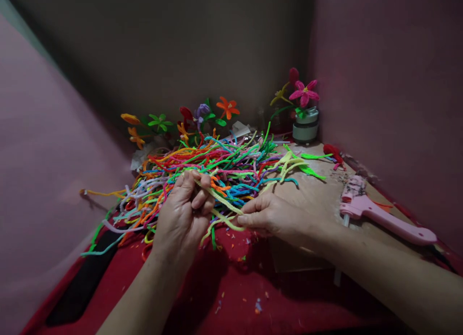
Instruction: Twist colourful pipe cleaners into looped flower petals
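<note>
Between my two hands runs a pale yellow pipe cleaner [224, 200], bent back on itself near the right fingertips. My left hand [186, 212] pinches its upper end, with the fingers curled in. On the other side, my right hand [273, 214] is closed on the bend between thumb and fingers. Just behind both hands spreads a large heap of pipe cleaners [202, 159] in many colours. A few pale yellow pieces [287, 165] lie at the heap's right side, beside bright green leaf-like pieces [309, 170].
A pink glue gun [390, 216] lies at the right on a brown board [311, 190]. Pipe cleaner flowers [227, 108] stand at the back, and a pink flower [304, 93] rises by a grey-green jar [306, 127]. Coloured scraps [258, 306] dot the red cloth [202, 286].
</note>
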The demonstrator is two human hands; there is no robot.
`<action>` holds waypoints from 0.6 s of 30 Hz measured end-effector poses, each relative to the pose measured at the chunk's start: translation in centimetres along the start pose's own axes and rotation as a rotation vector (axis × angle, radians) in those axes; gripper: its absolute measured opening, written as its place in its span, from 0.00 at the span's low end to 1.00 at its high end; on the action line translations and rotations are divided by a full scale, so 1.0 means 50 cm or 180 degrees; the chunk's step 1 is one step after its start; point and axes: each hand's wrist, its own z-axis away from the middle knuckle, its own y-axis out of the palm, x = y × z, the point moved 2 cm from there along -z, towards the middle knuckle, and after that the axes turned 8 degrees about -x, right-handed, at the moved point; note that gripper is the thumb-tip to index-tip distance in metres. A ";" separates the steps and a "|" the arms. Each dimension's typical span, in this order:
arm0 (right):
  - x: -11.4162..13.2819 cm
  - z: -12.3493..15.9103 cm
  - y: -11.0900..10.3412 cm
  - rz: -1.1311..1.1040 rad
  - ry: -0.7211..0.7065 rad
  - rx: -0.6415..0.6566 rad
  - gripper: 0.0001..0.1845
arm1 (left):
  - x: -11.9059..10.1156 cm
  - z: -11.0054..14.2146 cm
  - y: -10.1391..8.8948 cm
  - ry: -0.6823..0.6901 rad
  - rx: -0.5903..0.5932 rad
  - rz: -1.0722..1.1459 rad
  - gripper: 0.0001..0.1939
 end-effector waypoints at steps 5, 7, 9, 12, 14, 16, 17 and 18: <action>-0.029 -0.011 0.010 -0.1101 0.0203 0.0809 0.19 | 0.003 0.000 0.002 -0.0115 0.0093 0.0042 0.08; -0.038 -0.015 0.012 -0.1356 0.0315 0.1001 0.21 | 0.008 0.000 0.003 -0.0183 0.0092 -0.0007 0.09; -0.041 -0.016 0.011 -0.1279 0.0368 0.0954 0.19 | 0.011 0.000 0.003 -0.0221 0.0088 -0.0052 0.08; -0.036 -0.015 0.009 -0.1172 0.0406 0.0681 0.15 | 0.011 -0.002 0.001 -0.0195 0.0069 -0.0039 0.07; -0.031 -0.013 0.009 -0.1197 0.0403 0.0511 0.13 | 0.008 -0.004 0.000 -0.0133 0.0035 -0.0044 0.07; -0.029 -0.012 0.011 -0.1196 0.0377 0.0385 0.11 | 0.005 -0.001 0.001 -0.0048 0.0019 -0.0096 0.07; -0.029 -0.012 0.012 -0.1166 0.0364 0.0345 0.11 | 0.004 0.001 0.002 -0.0013 0.0018 -0.0134 0.07; -0.031 -0.012 0.014 -0.1120 0.0350 0.0326 0.10 | 0.004 0.004 0.005 0.0013 0.0030 -0.0178 0.08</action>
